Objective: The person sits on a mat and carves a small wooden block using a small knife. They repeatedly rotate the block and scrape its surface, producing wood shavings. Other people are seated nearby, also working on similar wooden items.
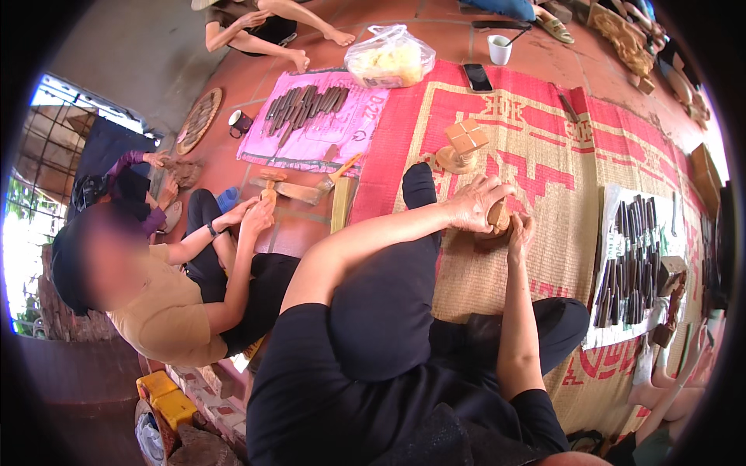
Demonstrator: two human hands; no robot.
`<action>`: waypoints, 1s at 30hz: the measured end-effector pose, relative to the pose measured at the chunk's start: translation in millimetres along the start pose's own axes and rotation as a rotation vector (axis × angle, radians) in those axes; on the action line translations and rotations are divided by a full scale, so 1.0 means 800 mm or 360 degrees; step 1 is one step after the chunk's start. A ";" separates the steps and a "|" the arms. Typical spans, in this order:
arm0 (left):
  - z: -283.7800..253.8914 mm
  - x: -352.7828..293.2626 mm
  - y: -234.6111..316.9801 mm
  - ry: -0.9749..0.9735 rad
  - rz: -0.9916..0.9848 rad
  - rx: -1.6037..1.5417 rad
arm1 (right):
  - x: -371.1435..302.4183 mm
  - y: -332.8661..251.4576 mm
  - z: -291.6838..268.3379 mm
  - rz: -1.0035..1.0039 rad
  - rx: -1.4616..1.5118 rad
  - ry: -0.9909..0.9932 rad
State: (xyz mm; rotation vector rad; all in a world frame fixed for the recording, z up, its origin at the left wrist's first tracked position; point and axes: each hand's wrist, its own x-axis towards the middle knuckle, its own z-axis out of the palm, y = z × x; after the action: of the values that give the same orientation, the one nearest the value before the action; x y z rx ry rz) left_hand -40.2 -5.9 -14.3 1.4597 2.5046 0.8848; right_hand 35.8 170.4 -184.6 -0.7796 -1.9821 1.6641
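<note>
My left hand (475, 203) is closed over a small brown wooden piece (497, 216), fingers curled across its top. My right hand (521, 234) grips the same piece from its right side. Part of the piece is hidden under my fingers, and any tool there is too small to make out. Just beyond my left hand, on the red and straw-coloured mat (544, 202), stands a similar wooden piece with a square top (466, 137) scored by crossing lines and a rounded base (455, 161).
At my right, a white sheet (614, 335) bears several dark-handled carving tools (633, 248). A pink sheet (365, 128) ahead left holds several more (303, 109). A phone (478, 78) and white cup (500, 51) lie farther off. A co-worker (175, 311) sits close on my left, holding a wooden piece.
</note>
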 end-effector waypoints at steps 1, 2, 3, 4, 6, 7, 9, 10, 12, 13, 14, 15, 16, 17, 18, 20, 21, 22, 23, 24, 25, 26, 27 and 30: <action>0.000 -0.006 -0.003 -0.0034 -0.0066 -0.0036 | -0.010 -0.024 0.004 0.0038 0.0169 -0.0060; 0.001 -0.009 -0.004 -0.0031 -0.0080 -0.0047 | -0.025 -0.077 0.007 0.0081 0.0325 -0.0103; -0.002 -0.007 0.000 -0.0029 -0.0076 -0.0057 | -0.031 -0.113 0.010 0.0115 0.0483 -0.0129; -0.002 -0.009 0.005 -0.0030 -0.0075 -0.0059 | -0.033 -0.120 0.014 0.0015 0.0517 -0.0218; 0.003 -0.010 0.013 -0.0031 -0.0061 -0.0093 | -0.041 -0.100 0.029 -0.0091 0.0747 -0.0227; 0.000 -0.009 0.013 -0.0025 -0.0057 -0.0074 | -0.031 -0.078 0.028 0.0014 0.0638 -0.0209; -0.002 -0.006 0.013 -0.0027 -0.0036 -0.0073 | -0.005 -0.013 0.014 0.0064 0.0206 -0.0097; 0.000 -0.007 0.010 -0.0028 -0.0041 -0.0064 | -0.003 -0.007 0.003 0.0189 -0.0016 -0.0132; 0.005 -0.009 0.007 -0.0032 -0.0057 -0.0048 | -0.002 -0.012 -0.008 0.0025 -0.0078 -0.0095; 0.004 -0.008 0.004 -0.0012 -0.0045 -0.0044 | -0.002 -0.030 -0.003 0.0031 0.0133 -0.0113; 0.003 -0.006 -0.001 0.0009 -0.0034 -0.0041 | -0.002 -0.050 0.002 0.0038 0.0343 -0.0130; 0.003 -0.006 -0.002 0.0027 -0.0028 -0.0043 | -0.010 -0.082 0.006 0.0002 0.0350 -0.0193; 0.004 -0.007 0.000 0.0001 -0.0037 -0.0045 | -0.021 -0.120 0.013 0.0054 0.0493 -0.0274; 0.000 -0.003 0.006 -0.0023 -0.0031 -0.0041 | -0.019 -0.117 0.021 0.0034 0.0742 -0.0333; -0.002 0.002 0.009 -0.0053 -0.0019 -0.0036 | -0.017 -0.104 0.032 0.0011 0.0993 -0.0385; -0.004 0.000 0.006 -0.0002 0.0028 -0.0055 | -0.010 -0.080 0.036 0.0089 0.0829 -0.0311; -0.005 -0.003 0.003 -0.0007 0.0004 -0.0050 | -0.011 -0.079 0.035 0.0054 0.0582 -0.0264; -0.004 -0.003 0.003 -0.0007 -0.0003 -0.0059 | -0.009 -0.073 0.025 0.0012 0.0321 -0.0201; -0.003 -0.003 0.003 -0.0019 -0.0008 -0.0046 | 0.000 -0.047 0.014 0.0031 0.0033 -0.0264; -0.002 -0.005 0.002 -0.0028 -0.0016 -0.0038 | -0.002 -0.045 0.010 0.0035 0.0054 -0.0212; 0.000 -0.005 0.000 -0.0038 -0.0024 -0.0030 | -0.003 -0.044 0.005 0.0039 0.0075 -0.0160; 0.001 -0.002 -0.001 -0.0030 -0.0026 -0.0001 | -0.002 -0.042 0.000 0.0043 0.0096 -0.0107; 0.000 -0.001 0.002 -0.0030 -0.0041 0.0017 | -0.001 -0.053 0.000 0.0072 0.0292 -0.0166; -0.002 0.001 0.006 -0.0028 -0.0006 -0.0021 | 0.001 -0.094 0.017 -0.0059 0.0457 -0.0345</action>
State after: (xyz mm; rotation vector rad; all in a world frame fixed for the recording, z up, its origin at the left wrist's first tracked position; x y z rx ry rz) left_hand -37.4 -3.6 -10.4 1.4519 2.4833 0.8821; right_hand 15.9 151.8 -113.4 -0.4725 -1.8203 2.0247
